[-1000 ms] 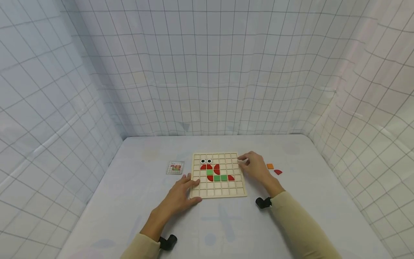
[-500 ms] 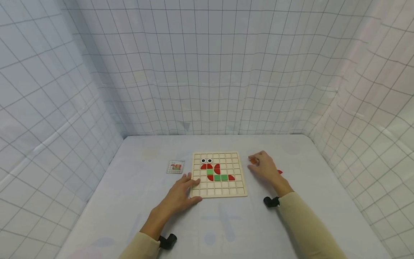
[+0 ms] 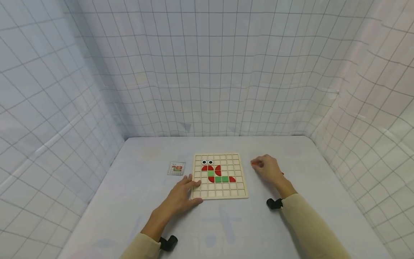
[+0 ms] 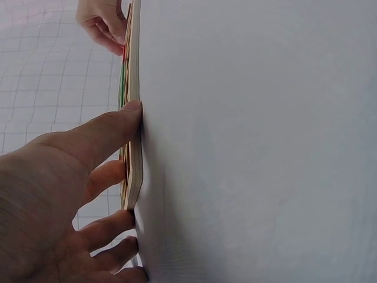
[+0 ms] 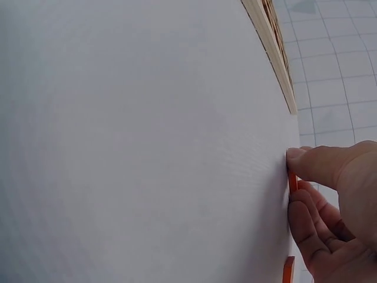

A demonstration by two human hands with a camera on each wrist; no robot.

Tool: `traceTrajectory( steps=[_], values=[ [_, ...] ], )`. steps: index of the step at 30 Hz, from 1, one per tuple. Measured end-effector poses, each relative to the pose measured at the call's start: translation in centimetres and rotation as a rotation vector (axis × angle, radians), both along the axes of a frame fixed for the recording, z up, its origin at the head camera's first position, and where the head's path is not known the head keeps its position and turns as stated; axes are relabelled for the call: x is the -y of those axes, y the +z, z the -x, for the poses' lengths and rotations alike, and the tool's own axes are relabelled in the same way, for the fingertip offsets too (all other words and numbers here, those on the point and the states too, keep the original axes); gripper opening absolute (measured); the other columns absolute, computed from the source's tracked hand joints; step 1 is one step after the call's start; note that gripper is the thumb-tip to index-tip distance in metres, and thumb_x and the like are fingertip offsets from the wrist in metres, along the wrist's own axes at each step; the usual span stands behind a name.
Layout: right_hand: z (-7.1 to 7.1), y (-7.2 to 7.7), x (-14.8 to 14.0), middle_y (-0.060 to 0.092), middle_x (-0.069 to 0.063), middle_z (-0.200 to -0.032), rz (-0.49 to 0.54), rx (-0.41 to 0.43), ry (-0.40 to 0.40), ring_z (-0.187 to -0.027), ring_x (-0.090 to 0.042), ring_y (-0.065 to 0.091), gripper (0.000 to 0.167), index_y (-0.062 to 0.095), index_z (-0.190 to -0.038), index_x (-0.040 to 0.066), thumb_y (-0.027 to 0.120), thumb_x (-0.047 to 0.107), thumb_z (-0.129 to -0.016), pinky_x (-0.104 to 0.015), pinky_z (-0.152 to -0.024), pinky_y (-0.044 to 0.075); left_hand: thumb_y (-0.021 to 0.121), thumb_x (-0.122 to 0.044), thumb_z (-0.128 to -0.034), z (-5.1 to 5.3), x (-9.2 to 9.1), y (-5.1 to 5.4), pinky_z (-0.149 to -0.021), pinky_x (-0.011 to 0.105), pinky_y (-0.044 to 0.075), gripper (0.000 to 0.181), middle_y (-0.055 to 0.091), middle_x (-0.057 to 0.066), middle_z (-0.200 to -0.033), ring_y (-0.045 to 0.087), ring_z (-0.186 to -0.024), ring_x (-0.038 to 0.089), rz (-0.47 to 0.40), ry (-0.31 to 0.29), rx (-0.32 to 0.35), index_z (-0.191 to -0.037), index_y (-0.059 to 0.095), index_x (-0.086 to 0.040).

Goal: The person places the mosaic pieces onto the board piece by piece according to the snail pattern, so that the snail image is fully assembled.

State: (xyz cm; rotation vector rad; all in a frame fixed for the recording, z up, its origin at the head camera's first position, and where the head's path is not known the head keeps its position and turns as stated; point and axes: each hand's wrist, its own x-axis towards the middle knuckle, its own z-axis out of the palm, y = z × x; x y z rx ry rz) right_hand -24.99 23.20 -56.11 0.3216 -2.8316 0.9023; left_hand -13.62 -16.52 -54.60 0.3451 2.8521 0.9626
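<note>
A wooden grid board (image 3: 230,194) lies on the table, carrying red quarter-round tiles (image 3: 218,170), green square tiles (image 3: 221,179) and two eye tiles (image 3: 207,162). My left hand (image 3: 179,196) steadies its near left corner, fingers spread. In the left wrist view the thumb (image 4: 112,127) touches the board's edge (image 4: 136,159). Right of the board, my right hand (image 3: 269,169) pinches a small orange square tile (image 5: 293,181) between thumb and fingertips, low at the table surface. Most of that tile is hidden by the fingers.
A small picture card (image 3: 176,168) with a similar figure lies left of the board. Beyond my right hand a red tile (image 3: 283,173) is mostly hidden. White grid-patterned curtains (image 3: 207,90) surround the table (image 3: 148,151) at the back and sides.
My right hand has moved right from the board's edge, taken hold of the orange tile, and shifted slightly further right with it. My left hand stays on the board's corner.
</note>
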Motion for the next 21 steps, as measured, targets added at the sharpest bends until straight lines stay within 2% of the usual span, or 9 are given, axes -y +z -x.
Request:
traceTrajectory(
  steps=[3, 6, 12, 21],
  values=[
    [0.1, 0.0, 0.0, 0.082, -0.019, -0.116, -0.001, -0.006, -0.003, -0.101, -0.03, 0.075, 0.019, 0.087, -0.122, 0.001, 0.084, 0.004, -0.104, -0.045, -0.09, 0.064, 0.1, -0.031, -0.0947, 0.1, 0.0, 0.0, -0.14, 0.07, 0.039, 0.073, 0.049, 0.025, -0.182, 0.039, -0.175, 0.052, 0.002, 0.0, -0.001, -0.16, 0.072, -0.012],
    [0.2, 0.2, 0.2, 0.082, -0.02, -0.117, -0.004, 0.023, -0.013, -0.1, -0.03, 0.075, 0.023, 0.084, -0.126, -0.001, 0.084, 0.003, -0.103, -0.043, -0.09, 0.065, 0.1, -0.032, -0.0944, 0.2, 0.0, 0.0, -0.139, 0.07, 0.04, 0.074, 0.049, 0.025, -0.182, 0.039, -0.175, 0.051, 0.007, 0.001, -0.002, -0.16, 0.072, -0.013],
    [0.3, 0.6, 0.4, 0.083, -0.02, -0.126, -0.01, 0.095, -0.021, -0.108, -0.029, 0.077, 0.025, 0.083, -0.13, -0.001, 0.083, 0.005, -0.106, -0.046, -0.097, 0.067, 0.1, -0.032, -0.0943, 0.2, 0.0, 0.0, -0.139, 0.071, 0.041, 0.074, 0.049, 0.025, -0.182, 0.04, -0.174, 0.052, 0.015, 0.004, -0.001, -0.16, 0.072, -0.013],
    [0.0, 1.0, 0.6, 0.085, -0.02, -0.125, 0.012, 0.048, 0.0, -0.11, -0.033, 0.08, 0.024, 0.084, -0.128, 0.0, 0.084, 0.009, -0.105, -0.052, -0.101, 0.067, 0.1, -0.032, -0.0947, 0.3, 0.0, -0.2, -0.139, 0.071, 0.04, 0.073, 0.048, 0.025, -0.183, 0.039, -0.175, 0.051, 0.011, 0.006, 0.002, -0.16, 0.072, -0.013]
  ],
)
